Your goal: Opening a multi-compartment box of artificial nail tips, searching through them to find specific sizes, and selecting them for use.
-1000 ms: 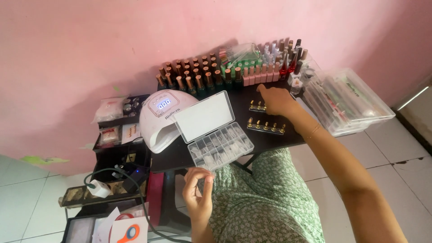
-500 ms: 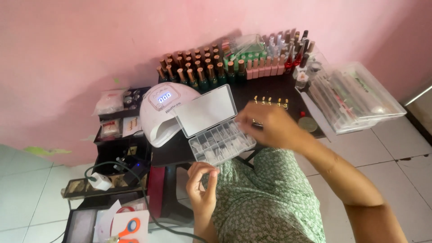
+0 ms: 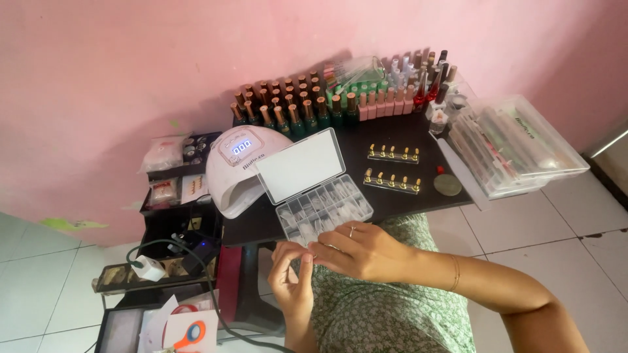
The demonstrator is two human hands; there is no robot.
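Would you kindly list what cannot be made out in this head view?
- Whatever the left hand pinches: too small, partly covered by the right hand.
- Items in the clear compartmented plastic box: transparent, too small to tell apart.
- Contents of the clear lidded plastic bin: blurred behind its lid.
- White domed nail lamp: interior hidden by its shell.

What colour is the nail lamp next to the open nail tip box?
White, with a small blue-lit display on top; the nail lamp shows in the head view.

Soft, even daylight, bright at three o'clock. Faint shadows sit behind the bottles [image 3: 340,98]. Edges bow slightly; focus stays sharp.
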